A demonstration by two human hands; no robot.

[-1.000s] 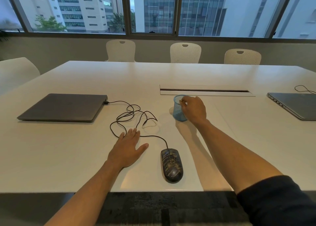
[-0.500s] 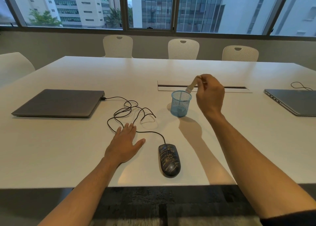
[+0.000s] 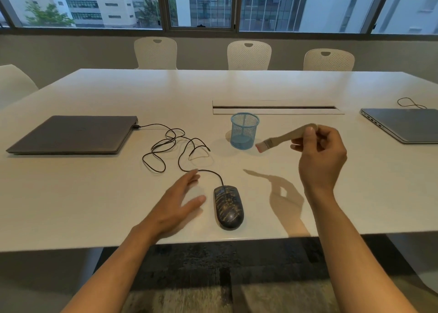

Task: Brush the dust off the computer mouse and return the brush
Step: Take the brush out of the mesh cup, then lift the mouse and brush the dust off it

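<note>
A dark computer mouse [image 3: 228, 207] with gold markings lies near the table's front edge, its black cable [image 3: 175, 146] coiling back to the left laptop. My right hand [image 3: 320, 156] is raised above the table and grips the handle of a small wooden brush [image 3: 282, 137], whose pale bristles point left and down, close to the blue mesh cup [image 3: 244, 130]. The cup stands upright behind the mouse. My left hand [image 3: 180, 201] hovers just left of the mouse, fingers spread, holding nothing.
A closed dark laptop [image 3: 73, 133] lies at the left and a closed grey laptop [image 3: 403, 124] at the right. A cable slot [image 3: 277, 107] runs behind the cup. White chairs [image 3: 248, 54] line the table's far side.
My right hand has lifted the brush out of the blue cup and swung it to the right, bristles now pointing left. My left hand has moved right, closer to the mouse.
</note>
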